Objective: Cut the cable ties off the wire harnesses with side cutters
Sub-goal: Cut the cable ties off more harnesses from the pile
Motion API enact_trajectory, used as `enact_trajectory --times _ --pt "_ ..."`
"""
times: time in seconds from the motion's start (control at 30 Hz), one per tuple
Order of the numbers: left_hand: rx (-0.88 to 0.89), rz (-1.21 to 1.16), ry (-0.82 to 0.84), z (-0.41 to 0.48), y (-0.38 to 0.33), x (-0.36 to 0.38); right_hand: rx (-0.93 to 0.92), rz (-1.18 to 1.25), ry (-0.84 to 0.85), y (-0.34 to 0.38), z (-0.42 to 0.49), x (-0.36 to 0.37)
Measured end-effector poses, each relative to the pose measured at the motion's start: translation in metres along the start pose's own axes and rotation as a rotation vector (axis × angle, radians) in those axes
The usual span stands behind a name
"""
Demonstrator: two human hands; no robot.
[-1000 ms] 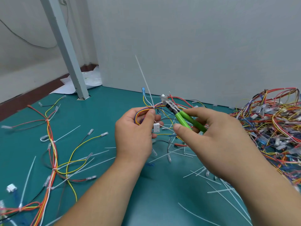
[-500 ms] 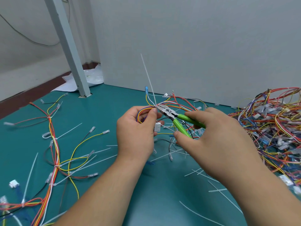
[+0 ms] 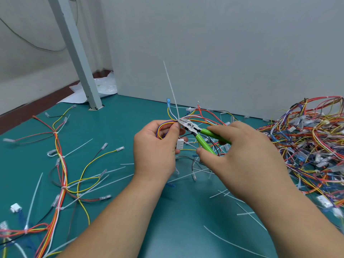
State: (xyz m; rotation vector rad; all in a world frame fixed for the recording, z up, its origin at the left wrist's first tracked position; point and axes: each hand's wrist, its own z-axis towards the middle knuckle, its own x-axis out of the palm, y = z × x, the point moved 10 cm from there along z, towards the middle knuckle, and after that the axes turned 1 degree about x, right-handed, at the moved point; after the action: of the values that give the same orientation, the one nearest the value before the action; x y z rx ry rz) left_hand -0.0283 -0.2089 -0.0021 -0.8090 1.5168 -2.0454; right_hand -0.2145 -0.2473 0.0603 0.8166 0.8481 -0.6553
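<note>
Above the green table (image 3: 119, 127), side cutters (image 3: 189, 126) meet a cable tie (image 3: 172, 90).
I see my left hand (image 3: 154, 149) pinching a wire harness (image 3: 163, 127), fingers curled round it; my right hand (image 3: 247, 157) grips the cutters' green handles, tips at the upright tie's base. More harnesses (image 3: 312, 142) heap at right.

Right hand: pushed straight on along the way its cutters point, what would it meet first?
Probably the cable tie on the wire bundle the left hand pinches; tips of the side cutters in the right hand sit there, though depth is unclear.
</note>
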Motion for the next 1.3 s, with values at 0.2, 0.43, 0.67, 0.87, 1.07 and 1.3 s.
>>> enact_trajectory --times 0.2,0.43,0.67,0.87,1.07,1.3 --pt "-0.011 -0.006 0.002 -0.0003 0.002 -0.0011 -0.001 -0.018 -0.004 -0.0008 -0.0008 0.0006" --pt "-0.022 0.009 0.006 0.0006 0.0035 -0.0012 0.003 -0.031 -0.034 -0.0003 -0.0019 -0.0006" --pt "-0.026 0.012 0.011 0.0005 0.005 0.0002 0.0 -0.063 -0.037 -0.0018 -0.0013 -0.0003" --pt "-0.03 0.009 0.016 0.0007 0.0059 0.0002 -0.004 -0.083 -0.014 -0.0029 -0.0005 0.0026" --pt "-0.033 0.013 0.022 0.0008 0.0061 0.0009 -0.006 -0.082 0.002 -0.0032 0.0003 0.004" --pt "-0.036 0.011 0.026 0.001 0.0069 0.0017 -0.001 -0.066 0.014 -0.003 0.0 0.0033"
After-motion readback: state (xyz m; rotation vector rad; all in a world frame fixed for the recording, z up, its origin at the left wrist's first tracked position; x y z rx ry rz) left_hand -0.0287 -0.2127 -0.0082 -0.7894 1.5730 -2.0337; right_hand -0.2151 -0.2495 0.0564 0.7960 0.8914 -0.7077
